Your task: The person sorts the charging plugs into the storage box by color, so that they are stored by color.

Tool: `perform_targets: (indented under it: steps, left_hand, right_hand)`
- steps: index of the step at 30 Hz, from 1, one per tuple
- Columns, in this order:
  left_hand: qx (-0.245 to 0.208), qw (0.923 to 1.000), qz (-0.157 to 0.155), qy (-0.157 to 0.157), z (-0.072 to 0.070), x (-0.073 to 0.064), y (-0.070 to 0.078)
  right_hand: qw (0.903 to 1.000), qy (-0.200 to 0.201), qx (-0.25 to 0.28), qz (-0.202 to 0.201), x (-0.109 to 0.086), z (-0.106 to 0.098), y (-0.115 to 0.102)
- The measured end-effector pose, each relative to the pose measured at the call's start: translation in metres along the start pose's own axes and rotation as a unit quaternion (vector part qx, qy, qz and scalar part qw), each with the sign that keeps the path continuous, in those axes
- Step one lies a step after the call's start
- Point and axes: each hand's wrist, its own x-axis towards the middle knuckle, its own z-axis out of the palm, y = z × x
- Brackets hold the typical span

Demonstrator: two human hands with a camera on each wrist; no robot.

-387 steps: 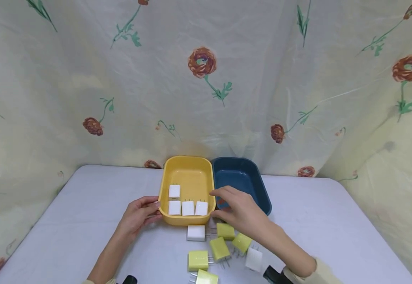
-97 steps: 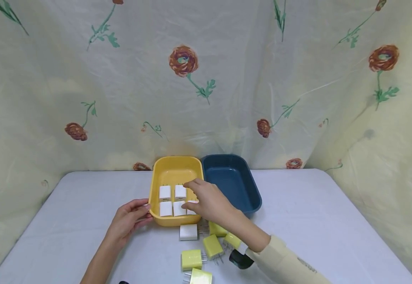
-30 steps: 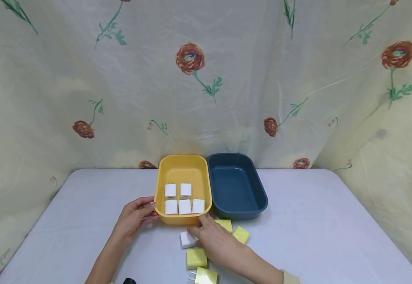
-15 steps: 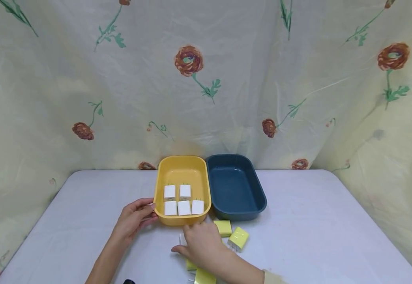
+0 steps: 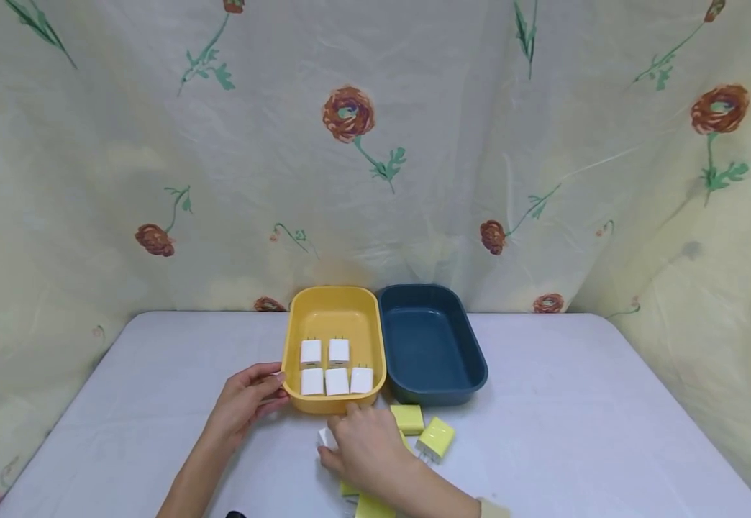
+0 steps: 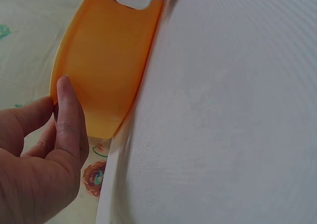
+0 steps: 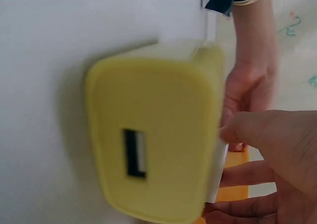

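Note:
My left hand pinches the left rim of the yellow tray; in the left wrist view the thumb is at the rim and the fingers lie along the outer wall. Just in front of the tray, my right hand grips a white charger plug, largely hidden by the hand. The right wrist view shows the plug's white side between thumb and fingers, behind a large, near yellow charger plug. Several white charger plugs stand in two rows in the tray, prongs pointing away.
A blue tray with nothing in it stands against the yellow tray's right side. Yellow charger plugs lie loose around my right hand, some partly covered by it. A flowered curtain hangs behind the white table.
Another white plug has joined those in the yellow tray. My right hand has come down from over the tray to the white plug in front, which has turned and shifted left. The left hand stays.

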Motion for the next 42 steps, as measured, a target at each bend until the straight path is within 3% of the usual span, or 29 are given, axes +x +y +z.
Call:
perform_targets:
  steps: [7, 11, 18, 28, 42]
  left_hand:
    - [0.008, 0.9999, -0.006, 0.005, 0.001, 0.000, 0.000]
    - [0.015, 0.9999, -0.005, 0.006, 0.001, -0.001, 0.000]
    - [0.013, 0.9999, -0.002, 0.005, 0.000, -0.001, 0.000]
    - [0.012, 0.9999, -0.007, 0.004, 0.000, -0.001, 0.001]
    - [0.010, 0.9999, -0.004, -0.001, 0.000, -0.001, 0.000]
  right_hand:
    - [0.9993, -0.008, 0.026, -0.025, -0.007, -0.013, 0.003]
    - [0.9963, -0.020, 0.079, -0.026, -0.014, -0.018, 0.007]
    - [0.9817, -0.066, 0.179, -0.004, -0.024, -0.020, 0.017]
    - [0.9664, 0.024, 0.254, -0.035, -0.041, -0.006, 0.033]
    - [0.9548, 0.084, 0.281, -0.047, -0.049, -0.002, 0.049]
